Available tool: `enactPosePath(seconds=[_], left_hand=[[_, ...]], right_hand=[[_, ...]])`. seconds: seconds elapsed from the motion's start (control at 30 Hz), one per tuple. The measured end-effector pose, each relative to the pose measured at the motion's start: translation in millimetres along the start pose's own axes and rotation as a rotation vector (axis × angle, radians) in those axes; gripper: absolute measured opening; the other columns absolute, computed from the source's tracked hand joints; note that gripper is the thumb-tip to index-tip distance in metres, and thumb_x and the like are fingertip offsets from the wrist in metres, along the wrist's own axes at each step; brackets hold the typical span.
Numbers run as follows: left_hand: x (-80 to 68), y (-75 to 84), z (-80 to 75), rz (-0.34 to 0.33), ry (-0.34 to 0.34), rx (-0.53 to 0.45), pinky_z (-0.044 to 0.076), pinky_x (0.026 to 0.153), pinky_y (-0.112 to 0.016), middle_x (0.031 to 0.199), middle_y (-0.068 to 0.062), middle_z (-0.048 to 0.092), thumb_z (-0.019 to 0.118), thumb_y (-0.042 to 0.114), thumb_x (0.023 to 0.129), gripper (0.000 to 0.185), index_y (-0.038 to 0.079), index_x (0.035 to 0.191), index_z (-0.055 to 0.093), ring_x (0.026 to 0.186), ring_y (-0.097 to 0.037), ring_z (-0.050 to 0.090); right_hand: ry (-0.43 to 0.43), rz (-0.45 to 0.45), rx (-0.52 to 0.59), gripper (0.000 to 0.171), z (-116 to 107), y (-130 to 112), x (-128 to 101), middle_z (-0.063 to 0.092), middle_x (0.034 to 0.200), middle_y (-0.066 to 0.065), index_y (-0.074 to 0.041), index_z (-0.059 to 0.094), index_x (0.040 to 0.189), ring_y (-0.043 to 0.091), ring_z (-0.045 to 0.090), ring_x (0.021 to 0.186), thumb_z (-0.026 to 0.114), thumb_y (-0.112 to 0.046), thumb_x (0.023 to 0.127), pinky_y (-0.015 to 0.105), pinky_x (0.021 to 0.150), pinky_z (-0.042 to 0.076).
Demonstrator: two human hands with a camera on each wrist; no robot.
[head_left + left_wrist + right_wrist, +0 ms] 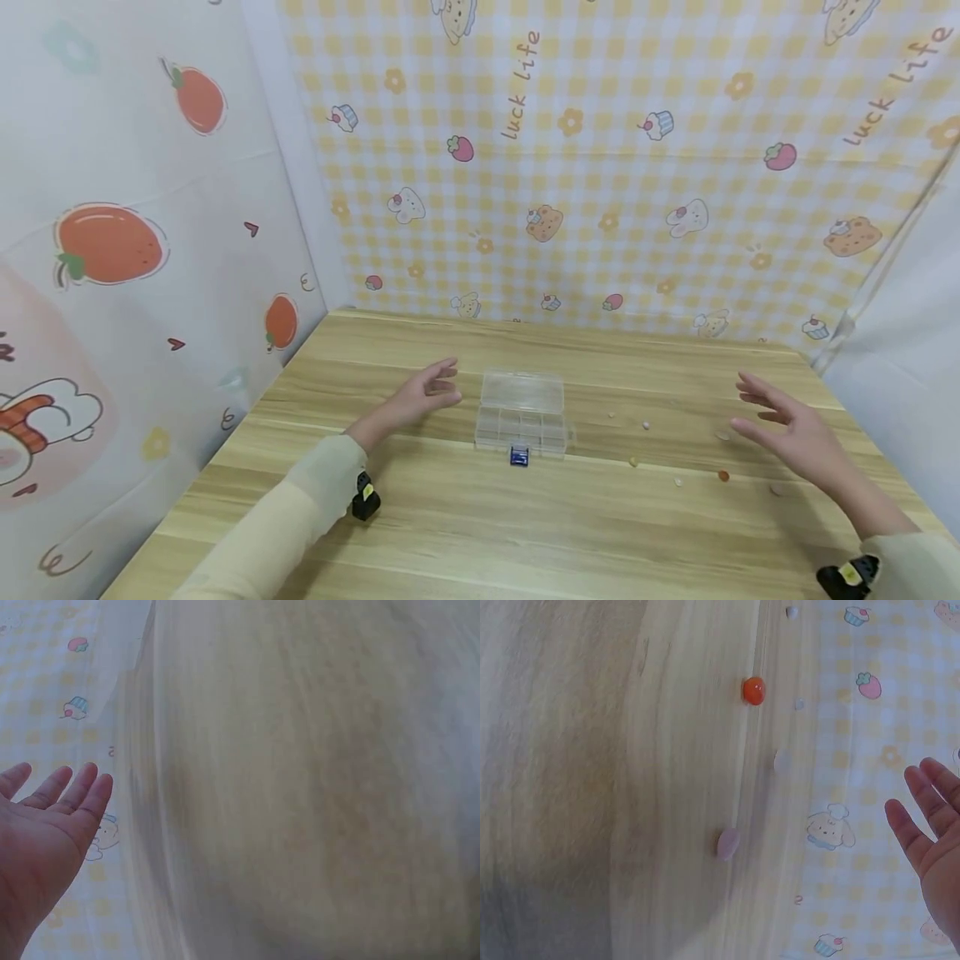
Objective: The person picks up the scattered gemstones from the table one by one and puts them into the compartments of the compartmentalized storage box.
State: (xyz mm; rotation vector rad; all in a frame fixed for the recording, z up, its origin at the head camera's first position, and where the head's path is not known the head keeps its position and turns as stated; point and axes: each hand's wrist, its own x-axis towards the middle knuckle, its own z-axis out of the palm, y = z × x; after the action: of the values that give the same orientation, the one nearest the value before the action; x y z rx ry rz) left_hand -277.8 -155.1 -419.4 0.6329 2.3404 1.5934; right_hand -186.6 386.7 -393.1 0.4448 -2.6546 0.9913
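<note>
My left hand (420, 398) hovers just left of the clear plastic compartment box (522, 414), fingers loosely spread, holding nothing. My right hand (787, 429) hangs over the right of the light wooden table (480, 525), fingers straight and apart, also holding nothing. The box stands mid-table with its lid raised and a small blue clasp (519, 456) at its front edge. Small beads lie scattered between box and right hand, among them an orange round bead (723, 476) and a pale pink bead (728, 843).

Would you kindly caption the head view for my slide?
Both open hands, left and right, hover beside a clear compartment box among scattered beads.
</note>
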Motion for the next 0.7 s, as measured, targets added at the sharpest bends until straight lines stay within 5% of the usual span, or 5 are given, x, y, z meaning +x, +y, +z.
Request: enactPosePath(seconds=[0.17,0.7], left_hand=[[4.1,-0.8,6.6,0.008,-0.021,-0.027,0.038,0.107,-0.049,0.149,-0.025,0.033,0.064,0.014,0.094,0.073,0.002,0.153,0.022,0.130,-0.040,0.042],[13.1,-8.8,30.3,-0.045,-0.062,-0.100,0.038,0.108,-0.044,0.150,-0.024,0.031,0.076,0.009,0.083,0.092,0.002,0.154,0.017,0.130,-0.039,0.041]], right_hand=[[-0.001,0.012,0.077,0.070,-7.8,11.9,-8.6,0.045,0.126,-0.027,-0.010,0.032,0.153,-0.012,0.044,0.107,0.067,-0.008,0.092,0.006,0.079,0.043],[-0.059,0.126,0.143,0.064,-22.6,45.1,-36.6,0.048,0.115,-0.027,-0.019,0.036,0.151,-0.003,0.051,0.092,0.061,-0.003,0.095,0.016,0.066,0.048]])
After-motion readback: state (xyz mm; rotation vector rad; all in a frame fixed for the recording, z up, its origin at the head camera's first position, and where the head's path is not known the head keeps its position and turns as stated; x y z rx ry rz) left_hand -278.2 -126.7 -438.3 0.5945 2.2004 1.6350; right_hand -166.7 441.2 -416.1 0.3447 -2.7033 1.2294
